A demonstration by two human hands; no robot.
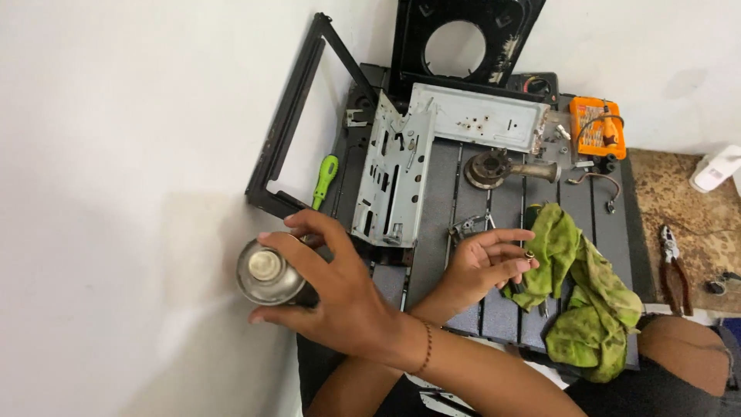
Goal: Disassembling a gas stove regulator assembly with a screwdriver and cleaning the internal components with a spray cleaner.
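My arms are crossed. My right hand (340, 293), with a bead bracelet on the wrist, reaches over to the left and grips a metal spray can (266, 272) seen from its top. My left hand (486, 266) lies palm up further right over the dark ribbed work surface (494, 316), pinching a small brass fitting (529, 254) between the fingertips. A crumpled green rag (587, 301) lies right beside that hand.
A bent grey metal chassis (394, 170) and a round burner part (494, 168) lie on the surface. A green-handled screwdriver (325, 179), a black frame (285, 131), an orange bit set (597, 127) and pliers (675, 270) are around. White wall on the left.
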